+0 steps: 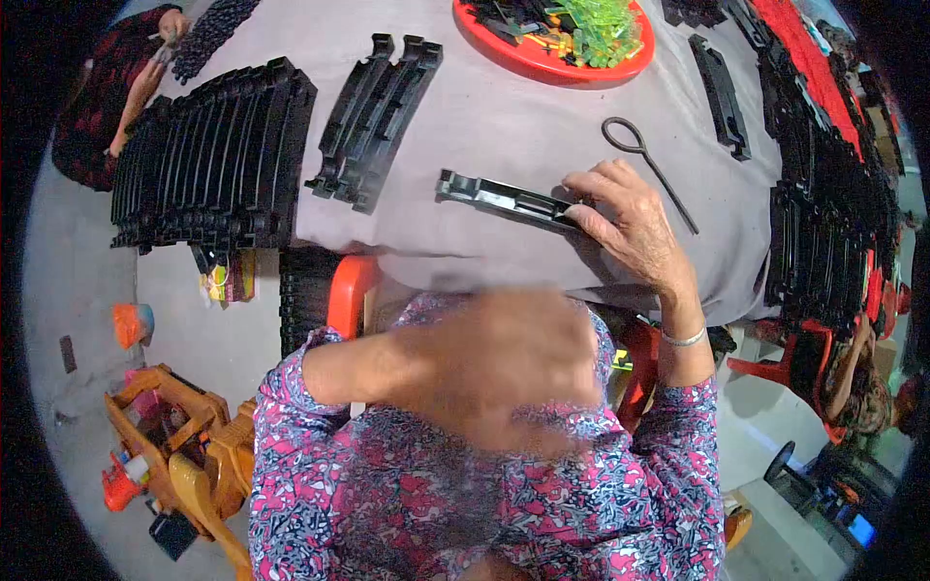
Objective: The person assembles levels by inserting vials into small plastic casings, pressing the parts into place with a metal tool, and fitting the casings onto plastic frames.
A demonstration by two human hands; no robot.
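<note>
My right hand [628, 221] rests at the table's near side, its thumb and fingers closed on the right end of a long black plastic strip [499, 196]. That strip lies open side up, with a pale patch showing in its channel. Smeared by motion, my left hand [528, 363] hovers in front of my chest, apart from the strip; its fingers cannot be made out. To the right of my right hand lies a dark metal rod with a looped end [668, 184]. Two similar black strips [378, 121] lie side by side beyond the held one, to the left.
A long stack of black strips [208, 160] lines the table's left edge. A red basin [542, 66] of small black, orange and green parts stands at the far side. One strip [720, 97] and more stacks [819, 242] lie right. Other people sit at both sides.
</note>
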